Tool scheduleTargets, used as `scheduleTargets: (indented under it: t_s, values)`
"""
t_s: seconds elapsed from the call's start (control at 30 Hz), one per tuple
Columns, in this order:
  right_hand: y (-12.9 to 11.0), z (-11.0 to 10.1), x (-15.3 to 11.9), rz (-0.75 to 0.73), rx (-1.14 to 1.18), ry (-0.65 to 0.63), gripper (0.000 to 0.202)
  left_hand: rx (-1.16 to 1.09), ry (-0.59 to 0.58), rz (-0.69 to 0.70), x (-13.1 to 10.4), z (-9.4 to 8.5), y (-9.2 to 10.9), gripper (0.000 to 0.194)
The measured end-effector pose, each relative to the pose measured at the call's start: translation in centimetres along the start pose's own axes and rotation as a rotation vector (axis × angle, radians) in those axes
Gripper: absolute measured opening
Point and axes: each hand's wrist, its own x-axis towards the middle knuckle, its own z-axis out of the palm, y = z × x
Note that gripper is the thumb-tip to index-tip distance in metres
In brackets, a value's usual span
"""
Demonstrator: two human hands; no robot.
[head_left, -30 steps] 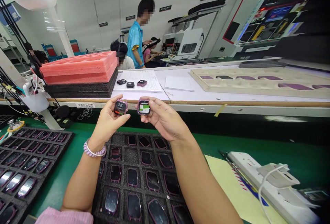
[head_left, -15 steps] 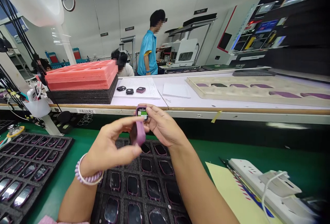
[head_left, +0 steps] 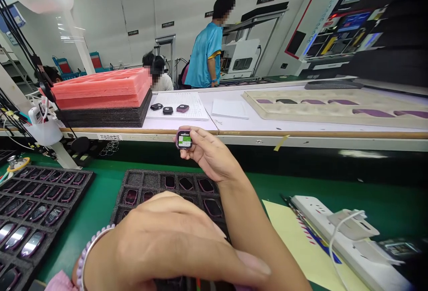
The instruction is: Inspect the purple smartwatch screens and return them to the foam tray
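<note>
Above matting (head_left: 100, 188), a watch (head_left: 184, 140) sits clamped between right fingers (head_left: 201, 142); left fingers' (head_left: 190, 219) hold unclear.

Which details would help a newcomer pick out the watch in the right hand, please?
Find the white shelf across the middle, then the right hand in front of its near edge. That hand holds a small purple-rimmed watch; unlike the dark-faced watches in the black tray below, its screen shows bright green and white.
</note>
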Motion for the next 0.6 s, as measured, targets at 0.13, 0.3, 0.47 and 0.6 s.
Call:
scheduleTargets:
  t_s: [0.13,0.3,0.47,0.6]
  values:
    - [0.0,0.0,0.0,0.000,-0.016,0.003,0.044,0.044,-0.020,-0.014,0.1,-1.2,0.2,0.056]
    - [0.0,0.0,0.0,-0.013,-0.039,0.002,0.049,0.014,-0.152,-0.057,0.1,-2.2,0.5,0.064]
    - [0.1,-0.1,0.0,-0.015,-0.055,-0.004,0.052,-0.012,-0.138,-0.023,0.5,-2.1,0.8,0.062]
    - [0.1,-0.2,-0.1,-0.016,-0.051,-0.013,0.052,0.010,-0.044,-0.016,0.2,-1.6,0.8,0.055]
